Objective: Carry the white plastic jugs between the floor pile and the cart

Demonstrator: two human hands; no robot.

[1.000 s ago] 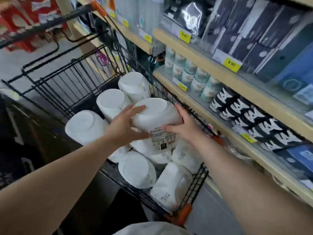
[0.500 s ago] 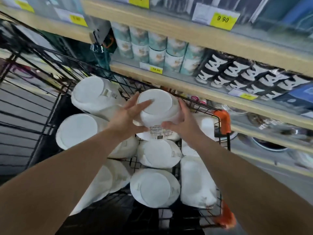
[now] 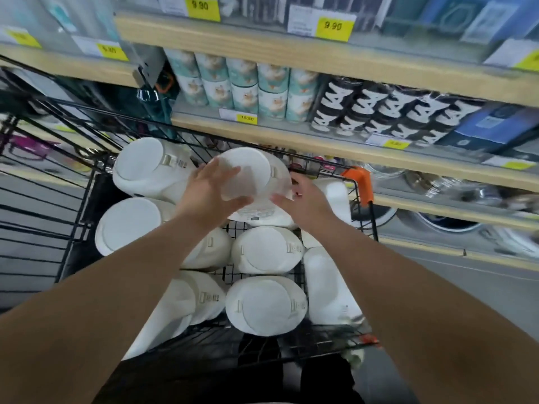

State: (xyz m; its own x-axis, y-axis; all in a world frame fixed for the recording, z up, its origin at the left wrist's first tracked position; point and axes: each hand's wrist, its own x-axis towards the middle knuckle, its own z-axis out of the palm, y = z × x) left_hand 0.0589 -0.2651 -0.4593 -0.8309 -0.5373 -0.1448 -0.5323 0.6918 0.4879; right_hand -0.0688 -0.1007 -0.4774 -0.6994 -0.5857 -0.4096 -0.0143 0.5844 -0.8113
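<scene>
A white stack of bowls (image 3: 256, 167) with a printed label on its side is held over the far end of a black wire cart (image 3: 43, 199). My left hand (image 3: 210, 193) lies on its round base with the fingers spread flat. On the stack's right side, my right hand (image 3: 309, 202) holds it with the thumb up on the rim and the fingers across the label side. Several more white bowl stacks fill the cart below, among them one (image 3: 143, 164) at the far left and one (image 3: 265, 249) in the middle.
Wooden shop shelves (image 3: 320, 144) run along the cart's far and right side. They carry teal printed mugs (image 3: 248, 83), black-and-white bowls (image 3: 393, 112) and yellow price tags (image 3: 332, 26). An orange cart corner (image 3: 360, 182) sits close to the shelf edge. Metal bowls (image 3: 449, 225) lie on the lowest shelf.
The view has swung to face the shelves. The held stack has moved up and away toward the cart's far rim, and my left fingers have spread flat across its base.
</scene>
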